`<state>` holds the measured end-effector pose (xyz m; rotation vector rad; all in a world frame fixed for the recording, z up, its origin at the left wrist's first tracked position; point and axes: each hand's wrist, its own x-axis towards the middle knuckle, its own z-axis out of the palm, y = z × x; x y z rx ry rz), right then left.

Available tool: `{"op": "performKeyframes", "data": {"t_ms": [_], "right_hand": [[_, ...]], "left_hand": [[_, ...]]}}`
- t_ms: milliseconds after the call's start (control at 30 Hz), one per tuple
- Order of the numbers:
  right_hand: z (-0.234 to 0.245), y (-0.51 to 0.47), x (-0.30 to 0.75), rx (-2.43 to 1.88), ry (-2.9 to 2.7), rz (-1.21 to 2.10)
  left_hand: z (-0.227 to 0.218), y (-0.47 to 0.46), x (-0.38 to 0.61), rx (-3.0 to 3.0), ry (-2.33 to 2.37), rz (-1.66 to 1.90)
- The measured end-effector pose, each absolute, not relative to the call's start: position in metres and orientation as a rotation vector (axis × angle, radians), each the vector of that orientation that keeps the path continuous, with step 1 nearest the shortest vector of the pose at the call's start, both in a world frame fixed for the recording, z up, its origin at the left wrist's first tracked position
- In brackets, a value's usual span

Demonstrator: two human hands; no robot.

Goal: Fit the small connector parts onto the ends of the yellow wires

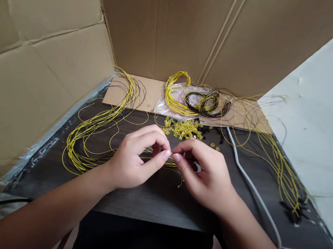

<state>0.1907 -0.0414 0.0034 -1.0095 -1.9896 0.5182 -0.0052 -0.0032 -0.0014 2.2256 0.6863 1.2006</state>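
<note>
My left hand and my right hand meet fingertip to fingertip over the middle of the dark table. Both are closed in a pinch. Between them runs a thin yellow wire, and a tiny piece sits at the fingertips, too small to name. Just beyond the hands lies a heap of small yellow connector housings with a few black ones beside it.
A bundle of yellow wires sprawls at the left, another wire bundle at the right. Coils of yellow and black wire on a plastic bag lie at the back. A grey cable crosses the right side. Cardboard walls enclose the table.
</note>
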Motion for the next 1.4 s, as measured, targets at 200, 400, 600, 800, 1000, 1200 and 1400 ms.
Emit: {"op": "performKeyframes", "data": {"t_ms": [200, 400, 600, 800, 1000, 1200, 1400], "right_hand": [[0.007, -0.041, 0.194, -0.931, -2.049, 0.515], [0.008, -0.041, 0.194, -0.898, -2.053, 0.51], [0.007, -0.04, 0.196, -0.877, -2.075, 0.501], [0.006, -0.036, 0.201, -0.887, -2.075, 0.537], [0.007, -0.032, 0.206, -0.898, -2.06, 0.606], [0.007, -0.034, 0.206, -0.823, -2.127, 0.65], [0.007, -0.034, 0.205, -0.729, -2.183, 0.623]], "left_hand": [[-0.001, -0.004, -0.007, 2.212, 0.63, 1.209], [0.0, -0.005, -0.008, 2.216, 0.595, 1.174], [-0.004, -0.003, -0.008, 2.214, 0.585, 1.148], [-0.003, -0.003, -0.007, 2.271, 0.587, 1.202], [-0.002, -0.002, -0.009, 2.277, 0.567, 1.153], [0.0, -0.002, -0.009, 2.265, 0.55, 1.045], [-0.002, -0.001, -0.009, 2.253, 0.509, 0.948]]}}
